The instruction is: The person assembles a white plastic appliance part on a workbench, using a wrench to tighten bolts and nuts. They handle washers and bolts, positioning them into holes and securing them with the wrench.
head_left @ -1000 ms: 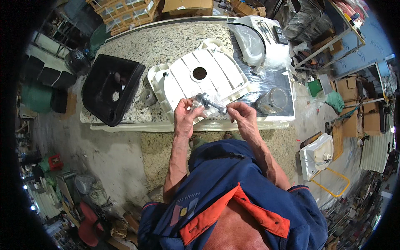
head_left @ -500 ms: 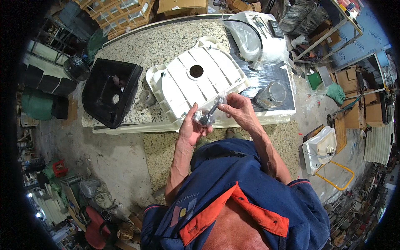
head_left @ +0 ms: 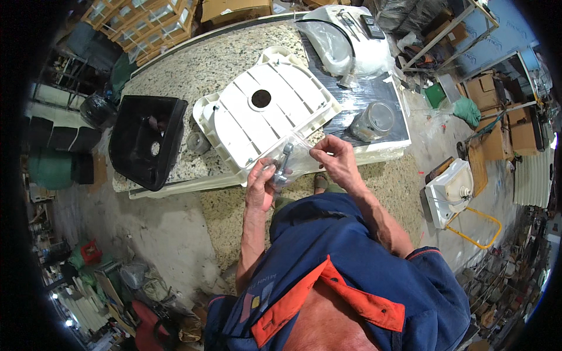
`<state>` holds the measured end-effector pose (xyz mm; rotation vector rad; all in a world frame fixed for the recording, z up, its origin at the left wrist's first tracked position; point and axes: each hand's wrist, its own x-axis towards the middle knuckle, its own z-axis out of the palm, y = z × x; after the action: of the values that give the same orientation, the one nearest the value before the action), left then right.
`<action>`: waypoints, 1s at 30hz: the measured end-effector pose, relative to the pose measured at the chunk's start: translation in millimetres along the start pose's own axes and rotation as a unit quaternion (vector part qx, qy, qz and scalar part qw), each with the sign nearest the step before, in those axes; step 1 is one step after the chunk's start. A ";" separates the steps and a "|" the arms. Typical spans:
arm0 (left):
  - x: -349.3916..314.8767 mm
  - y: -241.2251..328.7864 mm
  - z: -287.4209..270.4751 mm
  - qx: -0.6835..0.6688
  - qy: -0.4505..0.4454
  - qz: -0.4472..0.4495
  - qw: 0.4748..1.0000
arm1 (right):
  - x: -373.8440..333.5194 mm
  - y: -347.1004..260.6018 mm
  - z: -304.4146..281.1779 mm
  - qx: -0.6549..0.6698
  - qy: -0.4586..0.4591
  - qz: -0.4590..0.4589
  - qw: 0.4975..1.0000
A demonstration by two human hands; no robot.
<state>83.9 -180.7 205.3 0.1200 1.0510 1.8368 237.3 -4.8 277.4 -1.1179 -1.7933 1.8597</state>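
Note:
A clear plastic bag [head_left: 300, 157] with metal fittings [head_left: 286, 153] inside is stretched between my hands, just over the front edge of the table. My left hand [head_left: 261, 182] is closed round the lower part of the bag, where the fittings gather. With thumb and fingers pinched, my right hand [head_left: 335, 159] grips the bag's right edge. Just beyond them lies a white plastic sink [head_left: 275, 105], underside up, with ribs and a round drain hole. A black sink basin [head_left: 146, 140] stands to its left.
A glass jar [head_left: 373, 121] stands at the table's right end; a small clear cup [head_left: 198, 143] sits between the two sinks. Farther back are a plastic-wrapped white piece [head_left: 366, 52] and a dark device [head_left: 373, 27]. Another white sink [head_left: 449, 193] is off to the right.
My right hand has moved slightly right, drawing the bag out between my hands. The fittings have shifted toward my left hand. The whole view has turned a little.

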 end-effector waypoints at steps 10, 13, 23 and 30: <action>-4.5 -11.0 34.3 0.070 0.128 -0.024 0.989 | -15.4 19.9 46.6 -0.271 -0.100 -0.330 0.899; -5.1 -6.5 32.5 0.046 0.118 -0.046 0.991 | -16.2 25.8 42.8 -0.235 -0.149 -0.337 0.899; -20.0 -5.0 12.8 0.089 -0.007 -0.106 0.990 | -21.0 32.4 43.3 -0.124 -0.094 -0.130 0.979; -20.2 -12.9 11.8 0.128 0.008 -0.088 0.988 | -25.6 30.5 35.5 -0.066 -0.158 -0.041 0.984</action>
<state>109.2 -187.5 210.7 0.1590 1.2653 1.5436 236.9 -52.2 252.9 -0.8102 -2.1264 1.9818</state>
